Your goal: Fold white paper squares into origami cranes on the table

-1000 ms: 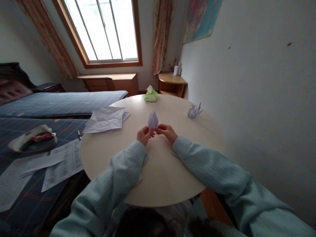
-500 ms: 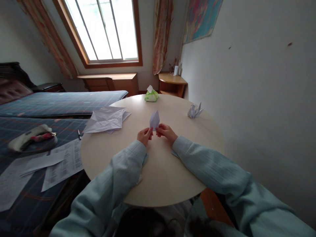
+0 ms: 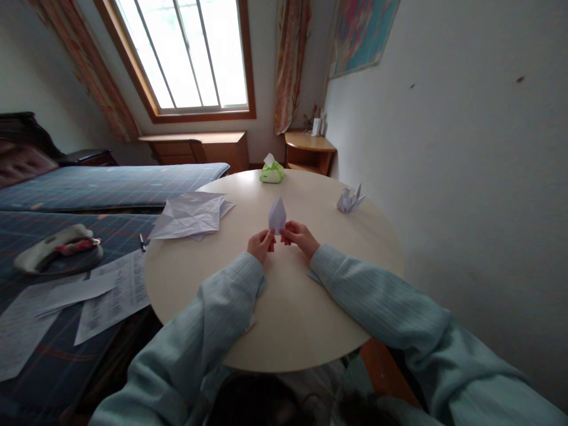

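Note:
A small piece of folded white paper stands point up between my hands over the middle of the round table. My left hand pinches its lower left corner, and my right hand pinches the lower right one. Both hands are closed, with thumbs toward me. Toward the right side of the table sits a folded paper crane, apart from my hands. Several creased white sheets lie in a pile at the table's left edge.
A green tissue pack stands at the table's far edge. Left of the table, a bed holds printed sheets, a pen and a grey-white pouch-like item. A white wall runs along the right.
The folded paper has tipped very slightly in my fingers. Otherwise both hands keep their place and grip.

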A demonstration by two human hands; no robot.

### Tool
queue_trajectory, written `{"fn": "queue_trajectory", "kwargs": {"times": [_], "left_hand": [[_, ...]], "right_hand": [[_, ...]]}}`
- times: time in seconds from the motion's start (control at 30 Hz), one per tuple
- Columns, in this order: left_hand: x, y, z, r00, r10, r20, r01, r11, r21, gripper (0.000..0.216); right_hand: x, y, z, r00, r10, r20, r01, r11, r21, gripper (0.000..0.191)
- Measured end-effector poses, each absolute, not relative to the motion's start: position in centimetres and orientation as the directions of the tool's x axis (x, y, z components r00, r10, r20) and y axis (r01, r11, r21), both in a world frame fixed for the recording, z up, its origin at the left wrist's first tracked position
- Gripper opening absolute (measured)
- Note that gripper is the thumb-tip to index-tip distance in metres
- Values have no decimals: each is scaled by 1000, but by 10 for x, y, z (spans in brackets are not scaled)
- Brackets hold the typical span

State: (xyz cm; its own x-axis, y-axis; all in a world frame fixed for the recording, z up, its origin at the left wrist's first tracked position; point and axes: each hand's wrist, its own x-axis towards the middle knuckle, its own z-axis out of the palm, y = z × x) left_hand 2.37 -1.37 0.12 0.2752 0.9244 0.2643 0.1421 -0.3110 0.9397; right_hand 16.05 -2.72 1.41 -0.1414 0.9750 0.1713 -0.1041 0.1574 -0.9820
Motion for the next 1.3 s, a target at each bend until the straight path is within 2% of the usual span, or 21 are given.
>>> {"fn": "queue_trajectory", "kwargs": {"times": [0.17,0.43,0.63,0.87,1.07,1.3], "left_hand": [[25,-11,1,277,928,250,94,-285,954,42],[24,-9,1,68,944,322,44,-326,944,40],[23,-8,-1,56,946,319,83,-323,943,28],[23,-6,-2,-13,946,325,121,-321,939,29],[23,-8,-1,32,946,323,123,-325,938,29],[23,-8,1,6,946,325,129,-323,938,30]], "right_hand": [[159,-25,12,-118,979,165,-88,155,-984,37],[157,-29,11,-156,974,165,29,171,-985,31],[157,-25,4,-165,965,204,90,221,-971,31],[161,-23,2,4,966,257,205,251,-946,35],[160,-25,3,-73,970,233,323,244,-914,32],[161,-25,5,-3,977,214,336,202,-920,32]]}}
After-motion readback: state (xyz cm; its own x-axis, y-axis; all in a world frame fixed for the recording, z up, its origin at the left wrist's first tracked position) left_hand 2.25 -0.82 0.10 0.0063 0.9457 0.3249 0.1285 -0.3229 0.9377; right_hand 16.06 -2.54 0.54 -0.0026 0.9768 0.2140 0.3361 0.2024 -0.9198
